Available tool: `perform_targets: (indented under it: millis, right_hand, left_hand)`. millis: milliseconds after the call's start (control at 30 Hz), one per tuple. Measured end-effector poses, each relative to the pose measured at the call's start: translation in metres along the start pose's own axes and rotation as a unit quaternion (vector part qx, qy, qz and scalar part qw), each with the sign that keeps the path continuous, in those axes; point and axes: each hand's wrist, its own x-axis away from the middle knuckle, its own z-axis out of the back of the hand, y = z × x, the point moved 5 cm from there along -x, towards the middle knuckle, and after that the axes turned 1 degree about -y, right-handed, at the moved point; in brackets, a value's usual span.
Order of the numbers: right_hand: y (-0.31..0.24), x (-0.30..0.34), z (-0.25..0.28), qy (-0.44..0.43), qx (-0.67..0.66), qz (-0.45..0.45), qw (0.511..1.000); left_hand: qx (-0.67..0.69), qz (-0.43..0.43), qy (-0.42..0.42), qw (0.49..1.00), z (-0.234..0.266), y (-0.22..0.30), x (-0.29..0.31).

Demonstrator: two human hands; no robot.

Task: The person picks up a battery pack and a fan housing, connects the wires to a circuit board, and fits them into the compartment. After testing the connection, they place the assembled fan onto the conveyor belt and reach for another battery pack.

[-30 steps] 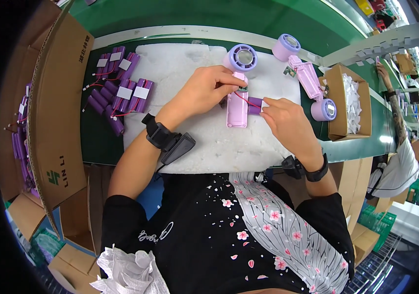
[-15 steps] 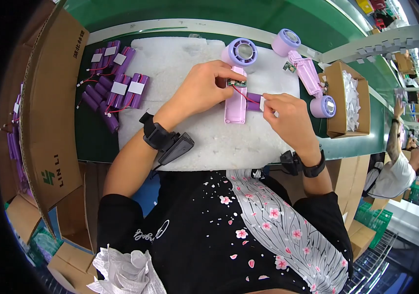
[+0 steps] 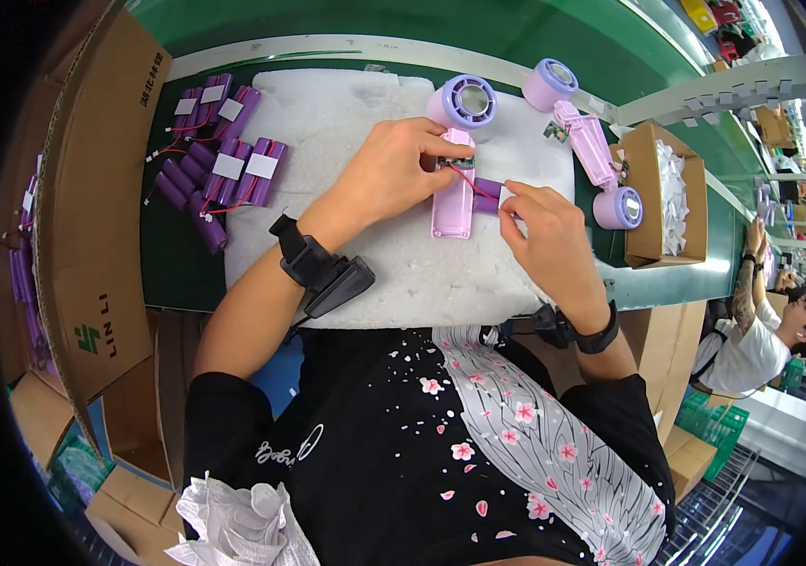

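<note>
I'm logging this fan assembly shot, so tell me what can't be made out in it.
Head view, the only one:
- Contact between the left hand and the small circuit board on the pink fan handle: fingers cover it.
- Purple battery cell: its right end is hidden under the right hand.
- Where the red wire ends: too thin to trace.
- Contents of the small cardboard box: white, too small to identify.
</note>
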Motion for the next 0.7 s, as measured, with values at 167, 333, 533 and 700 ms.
perform_targets:
  millis: [167, 333, 533, 700]
  right_hand:
    - [0.005, -0.004, 0.000, 0.016, 0.028, -0.004, 0.999]
    - [0.034, -0.004, 0.003, -0.021, -0.141, -0.103, 0.984]
    - [0.108, 0.035, 0.095, 0.207, 0.053, -0.245, 0.946]
    - [0.088, 0.039, 0.105, 0.195, 0.064, -0.361, 0.910]
  left_hand:
    - [0.002, 0.004, -0.009, 1.000, -0.002, 0.003, -0.011]
    - [0.011, 0.035, -0.014, 0.999, 0.002, 0.001, -0.012]
    - [-0.016, -0.018, -0.001, 1.000, 0.007, -0.004, -0.002]
    - [-0.021, -0.031, -0.002, 0.999, 0.001, -0.006, 0.000]
